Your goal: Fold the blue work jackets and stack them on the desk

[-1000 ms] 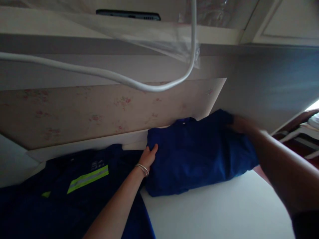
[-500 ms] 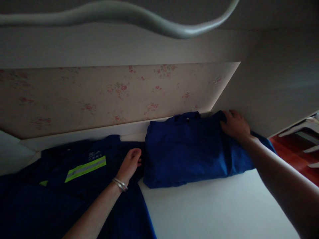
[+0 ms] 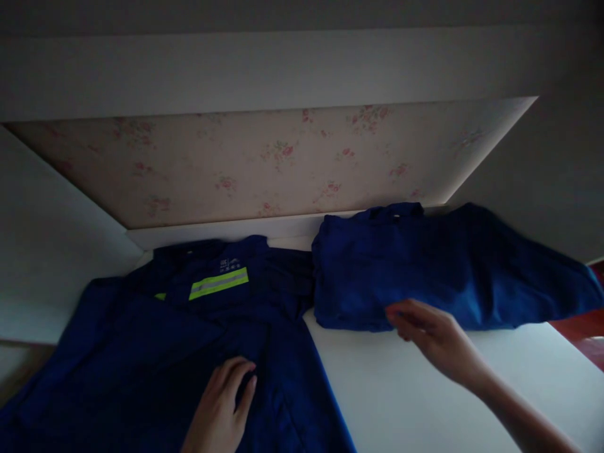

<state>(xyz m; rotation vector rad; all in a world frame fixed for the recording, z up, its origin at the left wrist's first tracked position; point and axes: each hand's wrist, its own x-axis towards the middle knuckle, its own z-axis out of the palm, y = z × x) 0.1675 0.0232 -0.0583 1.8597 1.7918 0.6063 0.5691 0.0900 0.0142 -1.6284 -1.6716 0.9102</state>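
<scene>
A dark blue jacket [image 3: 278, 333] with a yellow-green and grey reflective strip [image 3: 218, 283] and small pale lettering lies spread at the left. My left hand [image 3: 224, 399] is over its lower front, fingers loosely bent and thumb apart, with nothing visible in it; whether it touches the cloth I cannot tell. To the right of the jacket lies a folded blue garment [image 3: 377, 270], its far right end stretching toward the surface's edge. Near its front edge is my right hand [image 3: 431, 340], empty, with fingers loosely bent and slightly apart.
Both garments rest on a white surface [image 3: 406, 390]. Behind stands a flowered panel [image 3: 302, 163] in a white frame, with a pale side wall [image 3: 61, 226] at the left and another [image 3: 533, 170] at the right. Reddish floor [image 3: 582, 323] shows at the far right.
My right hand has let go of the folded garment's right end and moved left and toward me. My left hand has drawn back from between the garments. The view has shifted; the pale curved bar overhead is gone.
</scene>
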